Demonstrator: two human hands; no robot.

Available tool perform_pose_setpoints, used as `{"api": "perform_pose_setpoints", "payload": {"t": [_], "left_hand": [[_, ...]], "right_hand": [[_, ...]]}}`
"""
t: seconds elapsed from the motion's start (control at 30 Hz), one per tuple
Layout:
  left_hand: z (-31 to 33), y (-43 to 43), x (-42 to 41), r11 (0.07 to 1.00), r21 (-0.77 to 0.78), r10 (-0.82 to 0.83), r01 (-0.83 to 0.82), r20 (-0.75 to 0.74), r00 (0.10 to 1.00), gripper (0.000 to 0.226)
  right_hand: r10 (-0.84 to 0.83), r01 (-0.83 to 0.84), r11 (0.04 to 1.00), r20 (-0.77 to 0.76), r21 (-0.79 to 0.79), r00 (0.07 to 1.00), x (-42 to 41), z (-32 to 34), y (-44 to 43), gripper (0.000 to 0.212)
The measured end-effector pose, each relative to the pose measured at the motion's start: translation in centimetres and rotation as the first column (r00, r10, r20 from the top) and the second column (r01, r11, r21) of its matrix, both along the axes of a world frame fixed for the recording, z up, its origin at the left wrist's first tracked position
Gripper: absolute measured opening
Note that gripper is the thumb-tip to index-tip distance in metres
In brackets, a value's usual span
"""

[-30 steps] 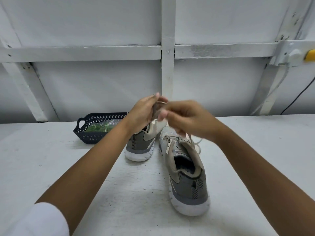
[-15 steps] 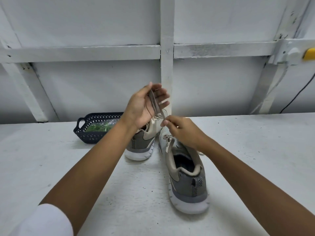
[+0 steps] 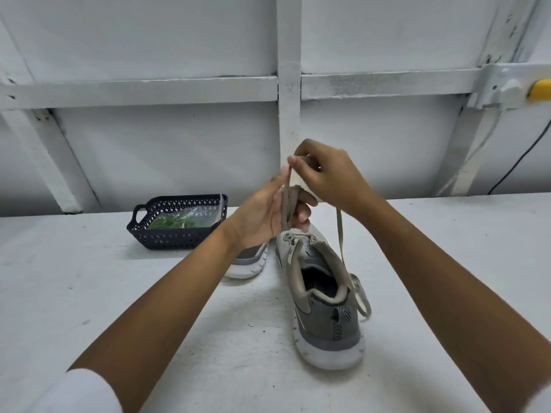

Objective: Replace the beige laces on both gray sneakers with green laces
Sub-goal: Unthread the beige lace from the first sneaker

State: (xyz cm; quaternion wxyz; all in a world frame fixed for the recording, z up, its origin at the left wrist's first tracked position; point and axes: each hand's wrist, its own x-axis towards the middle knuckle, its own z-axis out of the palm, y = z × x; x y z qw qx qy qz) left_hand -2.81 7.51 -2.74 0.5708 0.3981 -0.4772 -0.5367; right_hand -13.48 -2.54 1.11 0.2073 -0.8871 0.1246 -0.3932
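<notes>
Currently, left hand [image 3: 262,216] grips the coiled beige lace [image 3: 285,198], right hand [image 3: 331,180] at 1 o'clock pinches its strand; pull steadily without tipping the sneaker [image 3: 325,317].

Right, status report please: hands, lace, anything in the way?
Left hand and right hand both gripping beige lace above near gray sneaker. Green laces bagged in basket. Nothing in the way.

A speckled white table [image 3: 74,278] meets a white wall [image 3: 149,40] crossed by painted beams [image 3: 143,92], with a dark lattice basket [image 3: 167,238] standing on the table at ten o'clock, a white wall box [image 3: 504,87] with a yellow part [image 3: 541,89] at two o'clock, and a black cable [image 3: 518,165] running down the wall below it
</notes>
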Motion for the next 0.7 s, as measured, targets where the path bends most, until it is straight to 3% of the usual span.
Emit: {"api": "perform_pose_setpoints", "payload": {"t": [0.13,0.2,0.27,0.37,0.43,0.53,0.6,0.7], "left_hand": [[0.1,0.2,0.2,0.997,-0.055,0.052,-0.056,-0.084,0.995,0.044],[0.7,0.1,0.2,0.987,-0.086,0.119,-0.136,-0.183,0.976,0.040],[1.5,-0.1,0.9,0.957,-0.123,0.219,-0.261,-0.284,0.933,0.042],[2.4,-0.3,2.5,0.903,-0.159,0.335,-0.399,-0.321,0.886,0.045],[2.3,-0.4,3.2,0.891,-0.156,0.383,-0.427,-0.247,0.890,0.041],[1.1,-0.5,3.3,0.909,-0.105,0.398,-0.403,-0.066,0.915,0.049],[0.3,-0.4,2.4,0.949,-0.059,0.313,-0.310,0.039,0.949,0.063],[-0.4,0.0,0.7,0.992,-0.041,0.126,-0.123,0.069,0.990,0.079]], "right_hand": [[0.032,-0.025,0.980,-0.029,0.195,0.999,1.2,-2.8,-1.8,0.014],[0.031,-0.007,0.977,-0.111,0.214,0.993,1.4,-4.7,-1.5,0.015],[0.027,0.005,0.989,-0.220,0.146,0.975,0.8,-6.1,-0.6,0.017],[-0.049,0.024,0.997,-0.355,-0.074,0.933,-0.7,-6.5,1.9,0.022],[0.020,-0.052,0.995,-0.358,-0.081,0.934,-1.7,-5.8,3.4,0.020],[0.216,-0.201,0.976,-0.265,0.084,0.940,-2.6,-3.9,4.6,0.017],[0.223,-0.208,0.973,-0.184,0.095,0.957,-2.5,-2.4,4.4,0.014],[0.141,-0.136,0.989,-0.076,0.061,0.987,-1.9,-0.3,3.1,0.012]]}}
